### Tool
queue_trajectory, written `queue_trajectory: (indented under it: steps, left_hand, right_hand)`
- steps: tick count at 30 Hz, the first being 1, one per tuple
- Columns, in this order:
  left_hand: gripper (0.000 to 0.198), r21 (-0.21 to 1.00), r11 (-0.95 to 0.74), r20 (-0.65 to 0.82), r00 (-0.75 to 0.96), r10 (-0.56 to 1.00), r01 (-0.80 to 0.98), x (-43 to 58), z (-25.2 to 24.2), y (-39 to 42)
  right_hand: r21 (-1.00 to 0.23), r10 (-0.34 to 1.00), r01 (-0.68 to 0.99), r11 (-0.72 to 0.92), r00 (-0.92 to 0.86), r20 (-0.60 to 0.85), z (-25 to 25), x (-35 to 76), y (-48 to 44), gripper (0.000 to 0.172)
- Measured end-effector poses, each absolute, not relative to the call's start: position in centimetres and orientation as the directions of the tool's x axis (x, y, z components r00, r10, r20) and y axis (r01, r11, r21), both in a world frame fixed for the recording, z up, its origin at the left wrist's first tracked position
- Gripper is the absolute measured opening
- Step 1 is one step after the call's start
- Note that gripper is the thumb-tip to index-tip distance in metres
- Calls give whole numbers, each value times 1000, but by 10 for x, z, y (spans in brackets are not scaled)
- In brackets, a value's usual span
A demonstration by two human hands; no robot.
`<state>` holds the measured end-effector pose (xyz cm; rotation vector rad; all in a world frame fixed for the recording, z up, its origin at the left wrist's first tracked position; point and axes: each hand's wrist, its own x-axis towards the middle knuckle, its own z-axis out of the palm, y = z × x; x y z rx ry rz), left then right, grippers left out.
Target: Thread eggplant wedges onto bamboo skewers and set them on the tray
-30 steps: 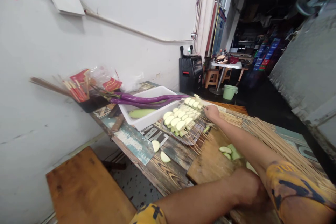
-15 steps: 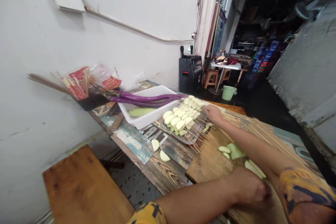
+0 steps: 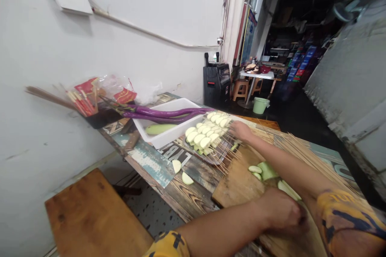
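Note:
My right hand is at the far end of a metal tray, its fingers closed on the stick end of a bamboo skewer of zucchini slices. Several more skewers threaded with pale slices are piled in the tray, their bare sticks pointing toward the wooden cutting board. My left hand is curled into a fist low over the board; what its fingers hold is hidden. Beside it on the board are a cut green zucchini piece, small slices and longer pale slices.
Behind the tray, a white bin holds a green zucchini, with long purple eggplants across it. Loose bamboo sticks lie to the right. Two slices rest on the table. A wooden stool stands at left.
The skewer by my right hand now lies flatter on the others at the tray's far end. My left hand remains over the board, and the view has shifted slightly.

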<state>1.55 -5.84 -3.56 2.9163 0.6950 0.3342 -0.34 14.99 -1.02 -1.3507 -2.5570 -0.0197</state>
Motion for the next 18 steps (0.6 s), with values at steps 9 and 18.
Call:
queue_trajectory:
  steps: [9,18]
  left_hand:
    - [39,271,-820,229,794,564,504,10,-27,-67]
    - [35,214,-827,296,772,562,520,8,-33,-68]
  right_hand:
    - [-141,851,872,469,-402,338,18,78,83,31]
    - [-46,878,962,-269,264,399,-9,220,-15,36]
